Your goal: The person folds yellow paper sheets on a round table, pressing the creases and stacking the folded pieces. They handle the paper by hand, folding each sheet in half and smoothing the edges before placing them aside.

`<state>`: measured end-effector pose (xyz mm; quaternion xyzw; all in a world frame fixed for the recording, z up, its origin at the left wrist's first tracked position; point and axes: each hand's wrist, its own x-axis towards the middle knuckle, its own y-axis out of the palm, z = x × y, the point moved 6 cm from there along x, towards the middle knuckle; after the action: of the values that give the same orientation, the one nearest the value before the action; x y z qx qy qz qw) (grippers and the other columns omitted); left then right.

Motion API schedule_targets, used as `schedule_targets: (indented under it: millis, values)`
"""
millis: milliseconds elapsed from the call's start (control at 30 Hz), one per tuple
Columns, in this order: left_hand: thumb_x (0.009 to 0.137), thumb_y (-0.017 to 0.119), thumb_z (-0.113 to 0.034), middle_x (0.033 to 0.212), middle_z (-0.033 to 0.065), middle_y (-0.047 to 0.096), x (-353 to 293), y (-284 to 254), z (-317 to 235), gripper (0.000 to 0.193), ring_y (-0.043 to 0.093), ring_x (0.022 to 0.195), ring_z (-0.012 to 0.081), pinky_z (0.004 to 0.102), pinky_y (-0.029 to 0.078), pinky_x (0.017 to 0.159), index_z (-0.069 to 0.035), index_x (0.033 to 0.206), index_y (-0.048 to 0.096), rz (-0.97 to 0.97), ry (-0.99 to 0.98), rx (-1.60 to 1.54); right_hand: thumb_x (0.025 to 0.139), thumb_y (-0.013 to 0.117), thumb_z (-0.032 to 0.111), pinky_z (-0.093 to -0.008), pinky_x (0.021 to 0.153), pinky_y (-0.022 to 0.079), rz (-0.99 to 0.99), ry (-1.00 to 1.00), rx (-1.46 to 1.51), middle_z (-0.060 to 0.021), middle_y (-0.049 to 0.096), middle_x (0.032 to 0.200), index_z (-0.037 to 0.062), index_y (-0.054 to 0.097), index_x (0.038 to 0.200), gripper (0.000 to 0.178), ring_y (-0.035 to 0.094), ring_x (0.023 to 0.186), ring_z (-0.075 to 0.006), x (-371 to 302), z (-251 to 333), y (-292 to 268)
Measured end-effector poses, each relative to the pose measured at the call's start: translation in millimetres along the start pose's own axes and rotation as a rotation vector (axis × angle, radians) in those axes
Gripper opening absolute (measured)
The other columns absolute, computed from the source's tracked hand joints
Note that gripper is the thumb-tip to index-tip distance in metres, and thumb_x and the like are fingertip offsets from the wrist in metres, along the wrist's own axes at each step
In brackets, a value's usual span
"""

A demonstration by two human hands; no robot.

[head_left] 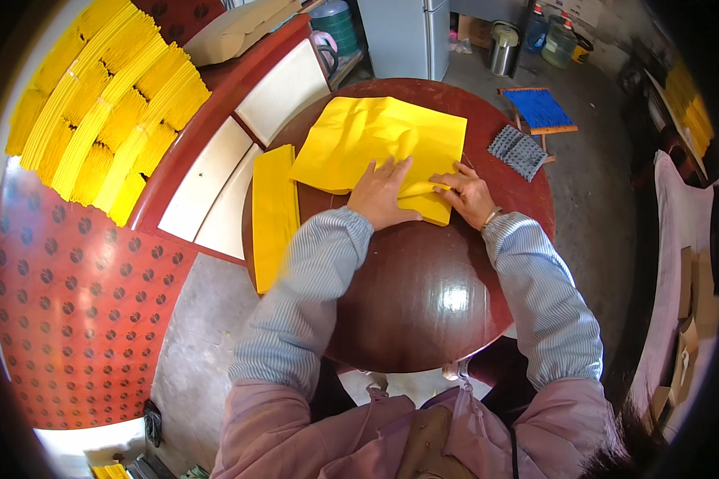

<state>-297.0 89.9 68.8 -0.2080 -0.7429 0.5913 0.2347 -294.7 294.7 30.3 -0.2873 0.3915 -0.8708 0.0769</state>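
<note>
A large yellow paper sheet (pixel 383 136), lightly creased, lies on the round dark-red table (pixel 407 311). Its near right part is bent over into a fold. My left hand (pixel 378 196) rests flat on the sheet's near edge, fingers stretched and thumb out to the side. At the fold, my right hand (pixel 471 197) has its fingers curled and pinches the paper. Left of the sheet lies a long, narrow pile of folded yellow paper (pixel 275 211), partly tucked beside my left sleeve.
A grey bumpy mat (pixel 520 152) lies at the table's right edge. Bundled stacks of yellow paper (pixel 108 100) stand on the red patterned surface (pixel 80 295) at left. A blue folding stool (pixel 539 108), a metal thermos (pixel 503 48) and a pale fridge (pixel 395 40) stand beyond the table.
</note>
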Motion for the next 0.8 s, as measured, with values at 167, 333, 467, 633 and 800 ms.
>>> schedule_targets:
  millis: [167,333,467,633,800]
  values:
    - [0.095,0.075,-0.044,0.159,0.0176,0.056,5.6,-0.6,28.9,0.077,0.054,0.144,0.0391,0.0439,0.042,0.122,-0.012,0.16,0.048,0.197,-0.123,-0.263,0.1,0.07,0.012,-0.0511,0.123,0.042,-0.069,0.028,0.067,-0.0133,0.079,0.107,0.009,0.076,0.116,0.017,0.071,0.108,-0.0406,12.4,-2.2,-9.9]
    - [0.098,0.059,-0.003,0.152,0.0167,0.062,3.3,-10.9,63.2,0.052,0.057,0.141,0.0363,0.0441,0.044,0.122,-0.014,0.149,0.061,-0.006,-0.083,-0.153,0.099,0.07,0.005,-0.0518,0.12,0.045,-0.116,0.006,0.105,-0.0121,0.08,0.112,0.0106,0.076,0.118,0.02,0.071,0.116,-0.0412,23.4,7.0,-38.0]
    - [0.092,0.06,0.002,0.148,0.0177,0.064,-20.1,-20.6,43.4,0.054,0.057,0.142,0.0363,0.0457,0.045,0.122,-0.01,0.144,0.063,-0.174,0.098,-0.092,0.099,0.069,0.002,-0.0521,0.122,0.043,-0.097,-0.001,0.073,-0.0108,0.078,0.125,0.0133,0.076,0.125,0.029,0.069,0.125,-0.038,-4.9,28.0,-58.6]
    - [0.088,0.061,0.001,0.144,0.0211,0.066,-99.0,-7.4,-49.3,0.051,0.056,0.143,0.0375,0.05,0.045,0.121,0.0,0.139,0.064,-0.273,0.144,-0.048,0.1,0.067,-0.001,-0.0539,0.121,0.043,-0.011,0.051,0.145,-0.0099,0.076,0.13,0.0086,0.074,0.129,0.031,0.067,0.131,-0.0331,-115.4,67.5,-75.5]
    - [0.093,0.057,-0.005,0.143,0.0207,0.066,-182.1,34.2,-139.1,0.047,0.057,0.142,0.0382,0.0524,0.042,0.121,0.002,0.139,0.064,-0.206,0.042,-0.035,0.098,0.065,-0.007,-0.0545,0.122,0.043,0.115,0.082,0.165,-0.0112,0.074,0.134,0.0078,0.072,0.132,0.038,0.066,0.133,-0.0325,-220.7,95.3,-74.4]
